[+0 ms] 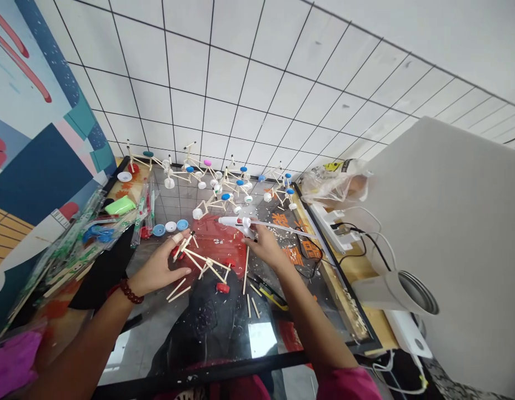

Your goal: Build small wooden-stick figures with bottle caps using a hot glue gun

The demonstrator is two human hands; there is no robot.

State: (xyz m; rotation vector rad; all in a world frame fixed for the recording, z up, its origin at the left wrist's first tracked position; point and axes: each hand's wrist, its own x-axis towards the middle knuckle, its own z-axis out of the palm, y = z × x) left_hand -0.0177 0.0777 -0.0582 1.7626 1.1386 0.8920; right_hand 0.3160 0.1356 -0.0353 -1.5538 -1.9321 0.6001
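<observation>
- Left hand (161,266) rests on the glass table (224,333), fingers spread and curled loosely around one end of the stick frame (203,264); thumb low, fingertips up near the frame's raised tip; it steadies rather than clamps.
- The frame lies flat between the two hands, its long sticks running from upper left to lower right; red caps (223,288) sit at its near corners; it touches the left hand and lies just beside the right.
- Right hand (263,247) is closed around the glue gun (236,222); the gun's body points left, nozzle toward the frame's far side; its cord trails right to the power strip (336,222).
- So the frame sits left of and slightly nearer than the gun tip; the left hand is the closer one.
- Loose sticks (251,303) lie scattered near the right wrist; finished frames (224,189) with blue and white caps stand well beyond, against the tiled wall; three caps (170,226) sit in a row above the left fingers.
</observation>
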